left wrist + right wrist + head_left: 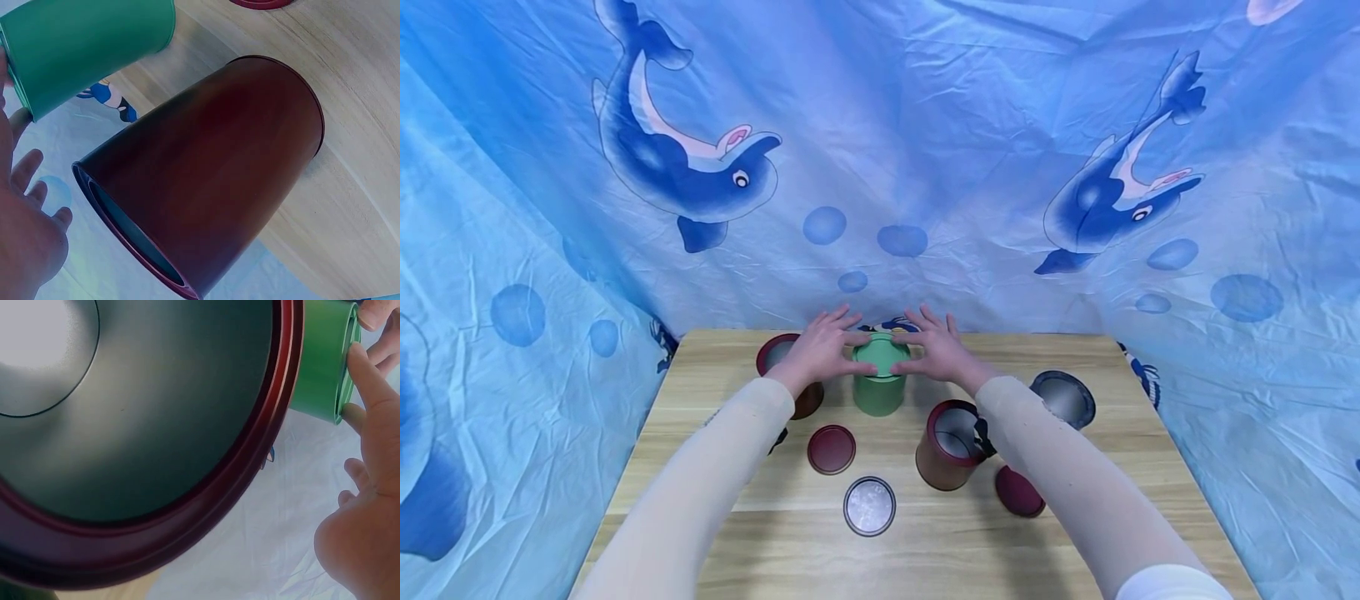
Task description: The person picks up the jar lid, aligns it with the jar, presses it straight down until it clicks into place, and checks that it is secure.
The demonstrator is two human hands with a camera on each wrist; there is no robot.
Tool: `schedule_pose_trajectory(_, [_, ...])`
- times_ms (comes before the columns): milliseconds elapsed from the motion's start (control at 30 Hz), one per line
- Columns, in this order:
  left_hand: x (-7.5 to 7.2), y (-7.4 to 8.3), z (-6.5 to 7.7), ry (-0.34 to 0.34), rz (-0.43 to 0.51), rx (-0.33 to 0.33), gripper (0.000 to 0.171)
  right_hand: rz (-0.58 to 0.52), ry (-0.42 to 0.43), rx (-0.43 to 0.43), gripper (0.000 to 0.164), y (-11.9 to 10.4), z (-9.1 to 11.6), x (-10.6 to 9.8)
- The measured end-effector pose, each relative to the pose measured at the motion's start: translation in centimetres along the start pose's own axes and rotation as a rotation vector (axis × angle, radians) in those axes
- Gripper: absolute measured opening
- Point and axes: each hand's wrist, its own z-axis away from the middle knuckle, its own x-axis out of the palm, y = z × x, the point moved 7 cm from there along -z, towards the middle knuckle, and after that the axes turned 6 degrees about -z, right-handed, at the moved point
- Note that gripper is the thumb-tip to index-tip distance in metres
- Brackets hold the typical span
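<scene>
A green can (878, 400) stands upright at the back middle of the table, with a green lid (882, 353) on its top. My left hand (824, 347) touches the lid's left side, thumb and forefinger extended over the rim. From the opposite side my right hand (942, 353) does the same, its other fingers spread in the air. Beneath the left wrist is an uncovered dark red can (206, 169). Another red can (938, 468), also uncovered, stands in front of the right hand; its grey inside fills much of the right wrist view.
Two red lids (831, 450) (1020, 492) lie on the wooden table (820, 567), the second beside my right forearm. Between them and nearer is a silver disc-shaped lid (869, 507) with a dark rim. A dark open can (1066, 400) stands at right. Blue dolphin-print cloth (865, 167) surrounds the table.
</scene>
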Motion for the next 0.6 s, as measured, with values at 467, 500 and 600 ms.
schedule_pose_trajectory(467, [-0.09,0.44,0.20,-0.004,-0.002,-0.037,0.078,-0.034,-0.009,0.031,0.058,-0.13,-0.35,0.46])
schedule_pose_trajectory(500, [-0.11,0.49,0.15,-0.007,-0.004,-0.041,0.078,-0.036,-0.007,0.034,0.057,-0.15,-0.37,0.40])
schedule_pose_trajectory(600, [-0.15,0.59,-0.03,-0.014,-0.004,-0.053,0.078,-0.041,-0.007,0.048,0.055,-0.02,-0.45,0.31])
